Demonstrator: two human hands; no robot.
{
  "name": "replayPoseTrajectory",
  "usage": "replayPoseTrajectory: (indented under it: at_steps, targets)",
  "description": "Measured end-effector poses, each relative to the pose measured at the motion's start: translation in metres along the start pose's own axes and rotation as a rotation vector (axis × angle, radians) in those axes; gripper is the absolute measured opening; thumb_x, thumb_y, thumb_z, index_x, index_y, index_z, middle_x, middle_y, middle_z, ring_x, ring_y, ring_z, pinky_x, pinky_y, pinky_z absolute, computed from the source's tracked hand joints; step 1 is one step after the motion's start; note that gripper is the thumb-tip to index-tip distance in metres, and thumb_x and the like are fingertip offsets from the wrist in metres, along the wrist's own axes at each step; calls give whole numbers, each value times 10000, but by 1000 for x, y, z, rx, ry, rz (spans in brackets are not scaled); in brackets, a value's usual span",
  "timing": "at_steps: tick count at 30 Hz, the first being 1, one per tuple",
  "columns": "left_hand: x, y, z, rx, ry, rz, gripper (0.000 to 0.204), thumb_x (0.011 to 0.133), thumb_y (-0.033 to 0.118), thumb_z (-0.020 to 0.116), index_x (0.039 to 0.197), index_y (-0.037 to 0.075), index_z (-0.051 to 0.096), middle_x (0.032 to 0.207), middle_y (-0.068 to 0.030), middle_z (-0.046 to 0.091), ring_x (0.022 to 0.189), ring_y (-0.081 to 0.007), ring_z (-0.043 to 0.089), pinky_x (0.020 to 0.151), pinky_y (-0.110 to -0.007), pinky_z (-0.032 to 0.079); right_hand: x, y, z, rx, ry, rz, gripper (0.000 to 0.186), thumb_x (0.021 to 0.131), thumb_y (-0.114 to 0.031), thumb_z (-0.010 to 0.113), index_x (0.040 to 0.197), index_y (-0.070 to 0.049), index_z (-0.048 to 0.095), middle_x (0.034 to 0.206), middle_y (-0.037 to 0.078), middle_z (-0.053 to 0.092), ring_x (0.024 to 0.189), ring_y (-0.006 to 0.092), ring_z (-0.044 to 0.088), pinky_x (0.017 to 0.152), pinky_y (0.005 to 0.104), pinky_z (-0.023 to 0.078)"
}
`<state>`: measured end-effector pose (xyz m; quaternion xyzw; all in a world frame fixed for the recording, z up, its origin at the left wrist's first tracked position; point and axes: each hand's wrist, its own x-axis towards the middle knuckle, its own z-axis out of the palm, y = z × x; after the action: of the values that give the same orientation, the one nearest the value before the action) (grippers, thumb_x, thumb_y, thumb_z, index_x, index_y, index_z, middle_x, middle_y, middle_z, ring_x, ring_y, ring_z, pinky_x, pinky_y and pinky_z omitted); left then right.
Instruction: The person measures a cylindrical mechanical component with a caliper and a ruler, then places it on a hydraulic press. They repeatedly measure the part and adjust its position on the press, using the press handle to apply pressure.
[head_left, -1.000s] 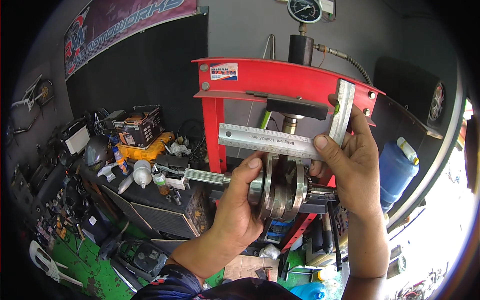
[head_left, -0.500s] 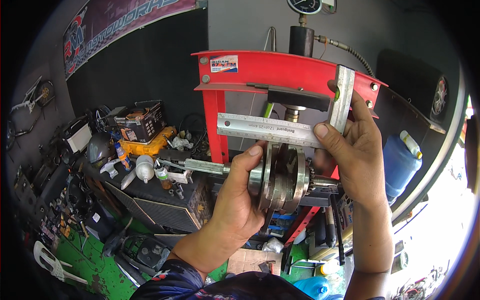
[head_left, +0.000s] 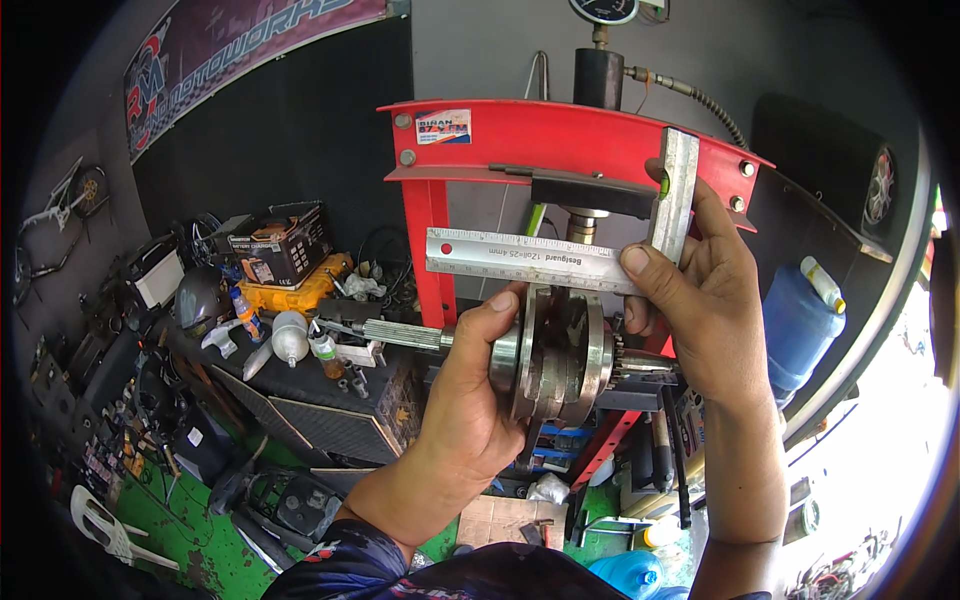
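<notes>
The dark bench (head_left: 306, 380) carries a yellow case (head_left: 275, 298), a helmet (head_left: 203, 300), two bottles (head_left: 326, 350), a grey globe (head_left: 290, 338) and small metal parts (head_left: 358, 384); on the green floor (head_left: 150, 510) are a white chair (head_left: 122, 543) and cardboard (head_left: 488, 520)

Square (head_left: 570, 263) farther left; its hole (head_left: 446, 248) over red post (head_left: 428, 205)

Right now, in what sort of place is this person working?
Most likely an engine repair workshop, perhaps for motorcycles: there is a red press frame, a pressure gauge, and what looks like a crankshaft in the left hand.
</notes>
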<state>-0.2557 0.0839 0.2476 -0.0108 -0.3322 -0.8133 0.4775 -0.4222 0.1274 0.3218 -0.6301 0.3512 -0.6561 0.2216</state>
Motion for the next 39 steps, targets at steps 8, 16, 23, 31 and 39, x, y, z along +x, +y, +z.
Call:
replayPoseTrajectory:
  at_steps: [8,16,23,31,39]
  targets:
    - [-3,3,4,-20,-19,1,484,1056,385,484,1357,11,550,1143,-153,713,969,-220,741,825,-367,642,0,-3,-1,-10,-21,-12,620,974,16,667,1519,46,373,918,85,679,629,75,592,543,215,489]
    - [-2,3,0,-3,-56,2,478,1062,386,463,1338,10,566,1113,-150,720,945,-223,742,795,-359,639,-1,-2,-1,-15,-25,-16,620,974,1,674,1514,52,374,873,74,670,614,76,586,532,219,476]
    - [-5,10,1,49,-9,35,447,1056,388,498,1317,36,588,1101,-101,715,932,-179,733,808,-335,628,6,1,5,-59,-42,-29,662,974,-50,698,1520,82,349,795,69,651,594,78,585,520,223,452]
    - [-21,27,1,11,87,158,489,1018,429,544,1279,25,628,1086,-170,732,838,-263,765,652,-419,678,18,5,26,39,-165,-80,662,973,-67,704,1519,82,360,792,72,649,593,82,593,518,228,465]
    - [-59,53,-6,80,179,311,478,1013,443,564,1270,47,638,1097,-137,728,850,-260,762,677,-439,668,26,11,70,159,-293,-95,650,969,-73,712,1508,83,383,784,80,647,587,84,591,506,230,471]
